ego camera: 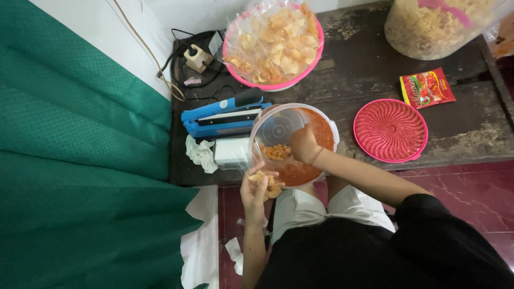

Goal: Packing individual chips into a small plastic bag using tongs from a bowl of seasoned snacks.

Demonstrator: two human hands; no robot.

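A green cloth point(80, 160) fills the left side of the view, hanging beside a dark, worn wooden table point(364, 69). At the table's far right stands a large clear tub point(428, 27) filled with pale chips. Far centre, a pink basin point(274, 45) lined with clear plastic holds a heap of pale and light-orange chips. Near right lies a pink round lid point(390, 130), ribbed in a spiral, with nothing in it; a red seasoning packet point(426, 88) lies just beyond it. A blue heat sealer point(222, 115) sits left of centre, a crumpled white cloth point(201, 152) at its near end. At the table's near edge a round clear bowl point(292, 142), coated inside with orange-red seasoning, holds a small pile of seasoned chips point(276, 151). The right hand point(304, 143) reaches into this bowl, fingers curled downward; whether it grips anything cannot be told. The left hand point(256, 191) is cupped palm-up just outside the bowl's near rim, fingers loosely closed round a handful of chips point(266, 182).
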